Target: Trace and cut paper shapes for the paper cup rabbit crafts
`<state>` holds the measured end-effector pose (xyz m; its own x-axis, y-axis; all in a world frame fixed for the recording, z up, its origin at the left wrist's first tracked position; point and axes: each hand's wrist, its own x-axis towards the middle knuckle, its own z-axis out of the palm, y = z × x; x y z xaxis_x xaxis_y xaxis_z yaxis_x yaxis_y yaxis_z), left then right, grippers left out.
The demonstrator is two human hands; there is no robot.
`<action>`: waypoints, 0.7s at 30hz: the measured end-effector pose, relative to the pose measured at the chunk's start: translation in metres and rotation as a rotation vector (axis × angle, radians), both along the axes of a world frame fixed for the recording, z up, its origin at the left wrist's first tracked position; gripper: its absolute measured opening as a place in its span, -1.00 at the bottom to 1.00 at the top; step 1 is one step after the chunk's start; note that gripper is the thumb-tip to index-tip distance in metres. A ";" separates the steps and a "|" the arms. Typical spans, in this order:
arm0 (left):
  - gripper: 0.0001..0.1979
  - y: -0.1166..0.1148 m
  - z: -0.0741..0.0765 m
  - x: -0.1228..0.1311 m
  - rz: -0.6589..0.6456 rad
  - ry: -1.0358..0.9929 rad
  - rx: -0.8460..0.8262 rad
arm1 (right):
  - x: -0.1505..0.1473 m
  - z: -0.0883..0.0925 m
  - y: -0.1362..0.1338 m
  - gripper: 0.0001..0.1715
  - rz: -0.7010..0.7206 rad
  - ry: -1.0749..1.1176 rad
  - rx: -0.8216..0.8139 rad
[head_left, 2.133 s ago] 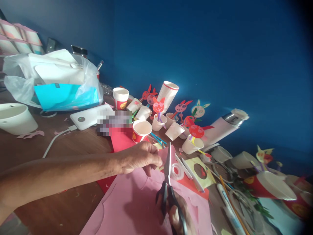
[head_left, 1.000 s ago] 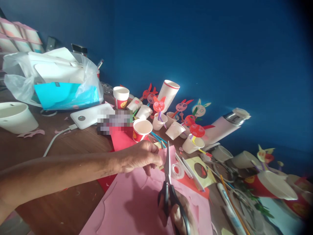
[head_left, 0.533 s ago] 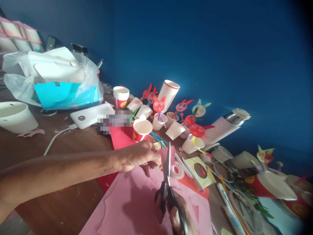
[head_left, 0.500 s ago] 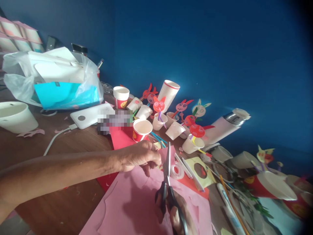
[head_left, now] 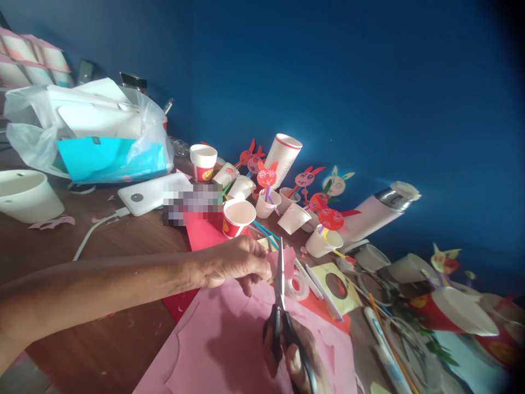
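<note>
My left hand [head_left: 240,264] pinches a small piece of pink paper [head_left: 289,261] by its left edge, thumb and fingers pressed together. Black-handled scissors [head_left: 280,284] are in my right hand [head_left: 305,355], whose fingers sit in the handle loops. The blades point away from me and stand slightly apart, with the pink piece between or against them; the exact cut line is too small to make out. Under both hands lies a large pink paper sheet [head_left: 221,350] with cut, wavy edges, partly on red paper [head_left: 200,230].
Beyond my hands stand a red-and-white paper cup [head_left: 239,216], several small cups with paper rabbit heads, a cup stack [head_left: 283,156] and a tilted flask [head_left: 375,213]. Clear tape [head_left: 297,287] and yellow paper [head_left: 328,272] lie at right. A power bank [head_left: 150,197] and plastic bag [head_left: 156,126] are left.
The scissors have shifted slightly and their blades are a little more apart at the tips. The pink piece has turned slightly. My left arm stays almost in place.
</note>
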<state>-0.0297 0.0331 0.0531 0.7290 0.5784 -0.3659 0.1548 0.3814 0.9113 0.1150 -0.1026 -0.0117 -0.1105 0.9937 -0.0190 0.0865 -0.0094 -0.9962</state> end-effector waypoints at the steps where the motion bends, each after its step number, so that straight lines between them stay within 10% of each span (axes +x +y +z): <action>1: -0.90 0.000 0.000 0.000 0.001 0.003 0.001 | 0.000 0.000 0.000 -0.32 -0.004 -0.004 -0.006; 21: -0.90 -0.001 0.005 -0.004 -0.031 -0.016 0.020 | -0.003 0.004 -0.002 -0.32 0.001 0.076 -0.049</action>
<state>-0.0336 0.0326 0.0577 0.7524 0.5628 -0.3423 0.1512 0.3582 0.9213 0.1122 -0.1042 -0.0082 -0.1148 0.9916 -0.0594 0.0109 -0.0586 -0.9982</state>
